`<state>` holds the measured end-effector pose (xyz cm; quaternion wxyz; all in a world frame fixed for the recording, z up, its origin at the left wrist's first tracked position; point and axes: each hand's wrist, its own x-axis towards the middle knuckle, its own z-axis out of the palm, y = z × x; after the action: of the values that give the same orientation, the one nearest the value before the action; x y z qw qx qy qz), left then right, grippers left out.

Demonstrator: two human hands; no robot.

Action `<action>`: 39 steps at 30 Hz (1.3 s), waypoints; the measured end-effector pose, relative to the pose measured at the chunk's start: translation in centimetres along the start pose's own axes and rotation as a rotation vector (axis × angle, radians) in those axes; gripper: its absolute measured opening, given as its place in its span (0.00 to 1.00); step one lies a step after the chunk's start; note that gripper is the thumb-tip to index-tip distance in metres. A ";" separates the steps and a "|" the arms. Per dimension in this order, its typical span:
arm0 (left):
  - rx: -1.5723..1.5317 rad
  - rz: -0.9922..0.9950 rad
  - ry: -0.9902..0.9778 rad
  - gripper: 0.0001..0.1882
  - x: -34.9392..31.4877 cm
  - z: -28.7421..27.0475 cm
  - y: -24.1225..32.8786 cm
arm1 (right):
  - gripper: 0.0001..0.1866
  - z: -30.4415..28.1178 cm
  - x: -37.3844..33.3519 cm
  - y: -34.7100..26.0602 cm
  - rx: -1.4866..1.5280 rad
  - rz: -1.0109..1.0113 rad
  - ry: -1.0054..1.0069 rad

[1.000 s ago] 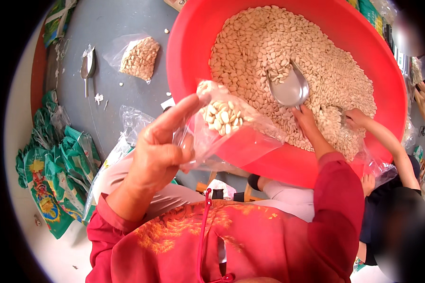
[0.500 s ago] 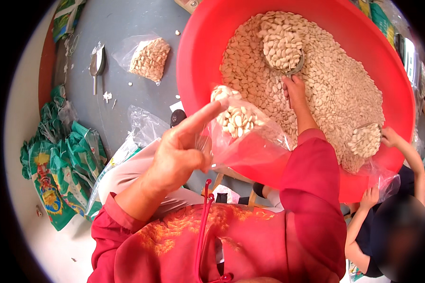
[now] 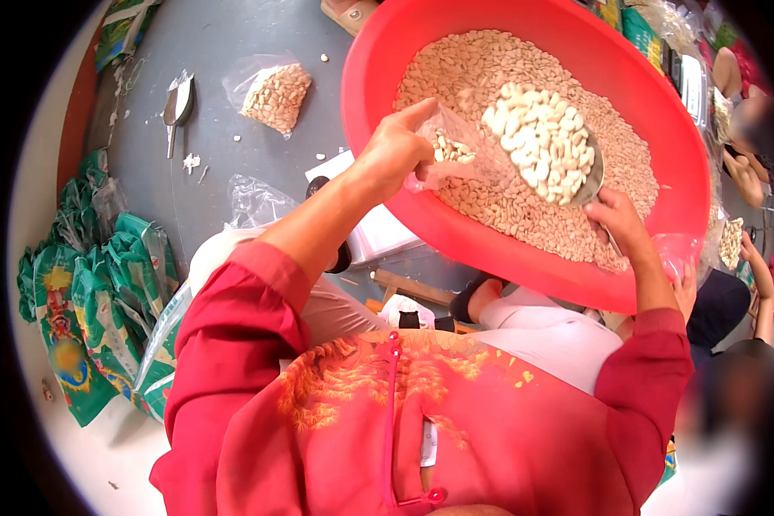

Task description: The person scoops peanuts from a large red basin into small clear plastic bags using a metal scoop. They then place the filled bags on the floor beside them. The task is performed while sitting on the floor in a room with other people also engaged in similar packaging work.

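Observation:
My left hand (image 3: 397, 155) is closed on the rim of a clear plastic bag (image 3: 482, 165), which has some pale flat seeds in its lower part, like pumpkin seeds. To its right, my right hand (image 3: 621, 225) grips a metal scoop (image 3: 595, 179) by the handle. Heaped pale seeds (image 3: 537, 138) fill the scoop, which is tilted beside the bag, over the seed pile. Whether scoop and bag touch I cannot tell. Below both lies a large red tub (image 3: 525, 279), holding a broad bed of loose seeds (image 3: 477, 64).
A filled clear bag (image 3: 277, 96) and another metal scoop (image 3: 177, 107) lie on the grey floor at left. Green printed bags (image 3: 103, 301) pile up at far left. Co-workers crowd the right; one person's hand (image 3: 750, 251) holds a scoop of seeds (image 3: 731, 242).
My right hand has drawn the loaded scoop nearer and to the right, close to the bag. My left hand has moved the bag farther away over the tub. A co-worker's scoop has left the tub.

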<state>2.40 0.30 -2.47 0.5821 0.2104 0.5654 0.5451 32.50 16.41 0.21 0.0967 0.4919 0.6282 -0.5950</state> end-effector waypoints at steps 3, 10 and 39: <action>0.098 -0.066 -0.038 0.38 0.1 1.1 0.3 | 0.09 2.0 -4.2 -1.9 -0.054 0.077 -0.053; 0.200 -0.036 -0.253 0.38 -0.7 3.1 -1.3 | 0.12 8.4 -2.1 -8.2 -0.593 0.099 -0.206; -0.452 0.297 -0.035 0.31 -4.4 -4.7 6.7 | 0.14 3.0 -4.1 1.4 -0.775 -0.107 0.593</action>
<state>-3.44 -3.18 3.92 0.5375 0.1650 0.3822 0.7333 34.17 11.58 1.43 0.0591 0.5350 0.8283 -0.1557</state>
